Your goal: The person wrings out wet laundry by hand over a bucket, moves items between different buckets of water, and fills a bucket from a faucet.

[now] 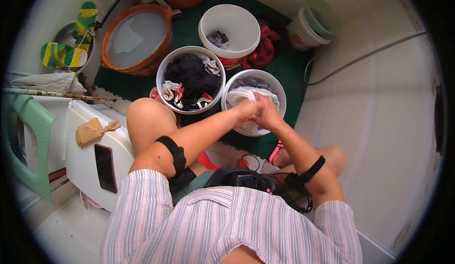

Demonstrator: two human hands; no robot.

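Observation:
Both my hands are close together over a white bucket in front of me. My left hand and my right hand are closed on a wet white cloth, with part of it bunched above the fingers and part hanging inside the bucket. Water shows behind the cloth. Just to the left, touching or nearly touching, stands another white bucket filled with dark clothes and some white and red pieces. How the fingers interlock is partly hidden.
A third white bucket holds a little dark cloth, with red cloth beside it. An orange-brown tub of cloudy water is far left. A phone lies on a white surface at left. A hose runs along the right wall.

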